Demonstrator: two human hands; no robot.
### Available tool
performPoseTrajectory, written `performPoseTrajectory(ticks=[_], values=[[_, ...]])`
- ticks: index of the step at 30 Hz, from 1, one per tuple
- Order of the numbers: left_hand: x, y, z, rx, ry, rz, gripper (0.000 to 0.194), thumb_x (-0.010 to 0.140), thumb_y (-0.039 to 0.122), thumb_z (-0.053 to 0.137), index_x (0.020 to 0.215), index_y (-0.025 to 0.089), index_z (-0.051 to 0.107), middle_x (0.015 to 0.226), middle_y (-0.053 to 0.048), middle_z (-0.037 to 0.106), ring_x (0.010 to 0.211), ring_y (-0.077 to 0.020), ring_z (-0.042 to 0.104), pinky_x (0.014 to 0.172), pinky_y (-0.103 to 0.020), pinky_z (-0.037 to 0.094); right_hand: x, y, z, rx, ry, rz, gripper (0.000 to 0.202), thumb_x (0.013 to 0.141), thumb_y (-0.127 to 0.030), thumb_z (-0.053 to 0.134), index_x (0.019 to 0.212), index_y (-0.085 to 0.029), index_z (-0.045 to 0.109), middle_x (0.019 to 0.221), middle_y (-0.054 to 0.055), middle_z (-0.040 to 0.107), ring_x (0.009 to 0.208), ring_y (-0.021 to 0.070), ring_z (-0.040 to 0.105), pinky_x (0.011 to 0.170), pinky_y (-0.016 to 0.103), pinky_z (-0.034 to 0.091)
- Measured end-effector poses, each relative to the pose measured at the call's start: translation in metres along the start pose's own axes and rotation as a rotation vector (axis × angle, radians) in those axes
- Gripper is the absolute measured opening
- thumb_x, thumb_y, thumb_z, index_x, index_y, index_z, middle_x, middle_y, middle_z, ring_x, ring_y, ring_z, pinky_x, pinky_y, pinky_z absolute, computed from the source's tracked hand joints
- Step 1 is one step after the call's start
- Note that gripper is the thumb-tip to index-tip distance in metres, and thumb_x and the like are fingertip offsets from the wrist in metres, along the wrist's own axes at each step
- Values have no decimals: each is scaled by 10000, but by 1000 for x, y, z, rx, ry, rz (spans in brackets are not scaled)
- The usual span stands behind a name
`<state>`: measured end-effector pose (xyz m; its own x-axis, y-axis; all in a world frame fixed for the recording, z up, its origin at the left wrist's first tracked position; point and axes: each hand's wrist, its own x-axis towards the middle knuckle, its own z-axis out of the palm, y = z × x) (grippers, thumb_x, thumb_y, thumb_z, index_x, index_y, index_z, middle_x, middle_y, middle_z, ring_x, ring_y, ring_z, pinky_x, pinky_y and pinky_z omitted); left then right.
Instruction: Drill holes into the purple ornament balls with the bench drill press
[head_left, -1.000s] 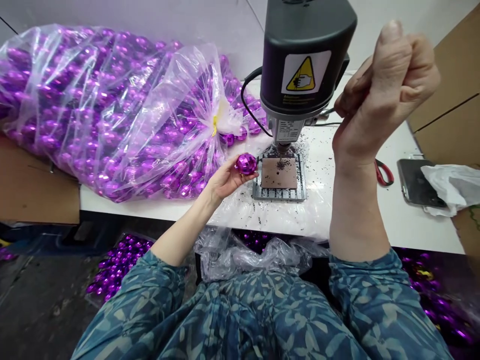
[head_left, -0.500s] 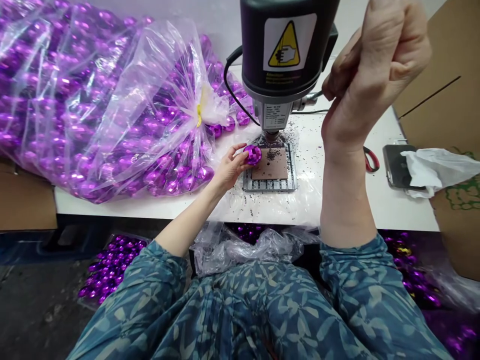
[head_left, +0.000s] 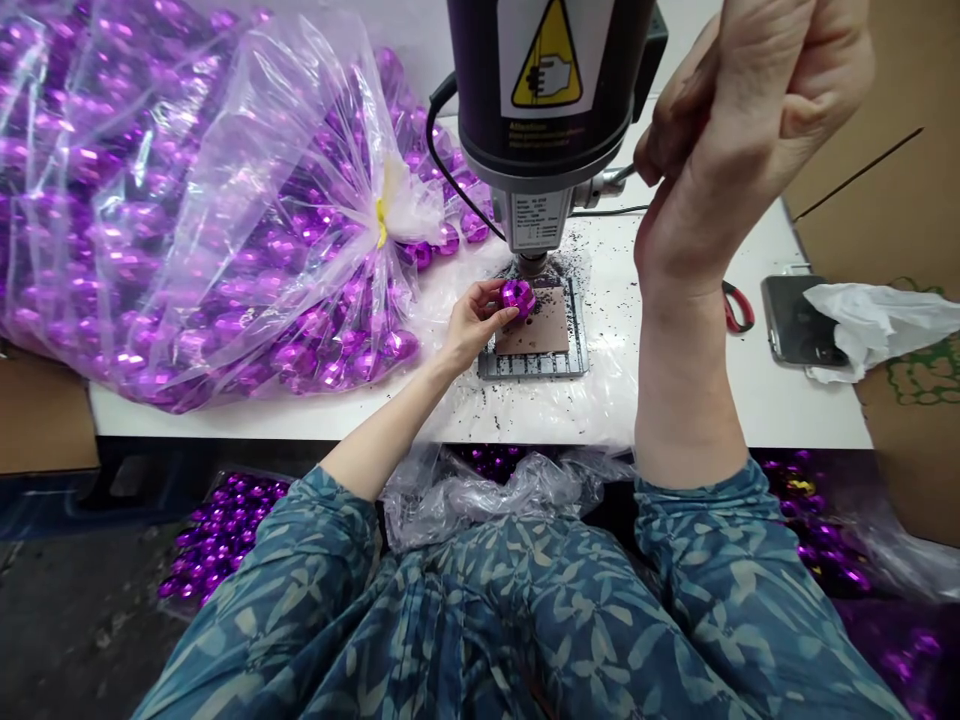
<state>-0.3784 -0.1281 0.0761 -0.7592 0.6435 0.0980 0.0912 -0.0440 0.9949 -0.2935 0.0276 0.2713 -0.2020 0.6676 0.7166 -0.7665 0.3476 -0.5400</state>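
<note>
Between the thumb and fingers of my left hand is a shiny purple faceted ball, with a dark spot showing on it. The ball is over the brown board on the slotted metal base, just below and in front of the chuck of a black drill press. My right hand, raised on the right, is closed around the press's lever; most of the grip is hidden behind the fingers. Dark shavings lie across the board and the tabletop around it.
A large clear bag full of purple balls, tied with a yellow tie, covers the left of the white table. To the right lie red-handled scissors or pliers, a black phone and white tissue. A cardboard box borders the right side.
My left hand has turned the ball and brought it slightly further in over the board, so a dark spot now shows. My right hand stays on the lever. The whole view has shifted slightly.
</note>
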Motion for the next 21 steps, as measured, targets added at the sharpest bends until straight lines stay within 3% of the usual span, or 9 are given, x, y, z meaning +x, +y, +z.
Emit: performPoseTrajectory(ticks=[5, 12, 17, 21], values=[[2, -2, 4, 69, -36, 42, 491, 815, 372, 899, 1220, 220, 667, 1225, -95, 771, 1176, -242, 723, 1104, -435, 553, 1, 1, 0, 53, -3, 7, 533, 629, -684, 648, 715, -168, 544, 433, -114, 350, 386, -38, 351, 428, 109, 227], [-4, -8, 9, 213, -68, 156, 630, 788, 423, 920, 1325, 231, 652, 1383, -123, 703, 1375, -310, 632, 1214, -489, 474, 2, 5, -3, -44, -33, -84, 500, 730, -669, 593, 750, -170, 571, 455, -119, 338, 405, -64, 391, 455, 84, 183], [-13, -8, 18, 175, -112, 164, 598, 853, 423, 856, 1364, 248, 600, 1464, -126, 661, 1394, -290, 625, 1232, -491, 469, 1, 2, 0, -81, 27, -28, 548, 636, -728, 582, 725, -187, 562, 430, -133, 331, 378, -58, 368, 421, 100, 198], [-12, -9, 21, 122, -115, 153, 561, 873, 449, 844, 1336, 248, 600, 1465, -127, 660, 1397, -280, 622, 1240, -483, 454, 1, 1, -2, 28, -20, -26, 418, 702, -611, 645, 737, -198, 589, 460, -124, 331, 400, -59, 376, 436, 105, 212]])
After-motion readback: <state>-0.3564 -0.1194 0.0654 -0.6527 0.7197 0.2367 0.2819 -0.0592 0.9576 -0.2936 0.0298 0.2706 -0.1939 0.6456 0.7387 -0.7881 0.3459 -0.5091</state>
